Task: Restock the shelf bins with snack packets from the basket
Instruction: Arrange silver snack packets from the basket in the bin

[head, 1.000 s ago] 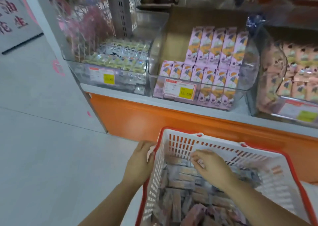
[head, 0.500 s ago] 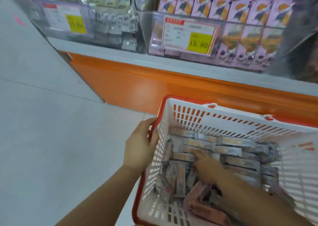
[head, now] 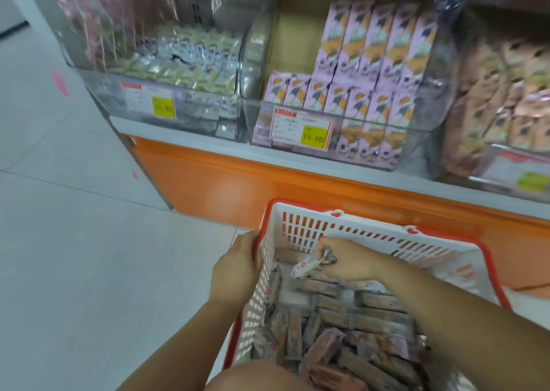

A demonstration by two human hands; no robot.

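Clasping the basket (head: 440,243) rim, left hand (head: 238,268); right hand (head: 348,259), grip clamped on snack packet (head: 309,267); stocked shelf bins (head: 372,128) beyond.

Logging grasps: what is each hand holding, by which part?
Right hand pinches a snack packet by one end; left hand grips the basket at its rim.

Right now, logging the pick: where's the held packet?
Head view, lower centre: the packet is pinched in the right hand, over the basket's far-left corner.
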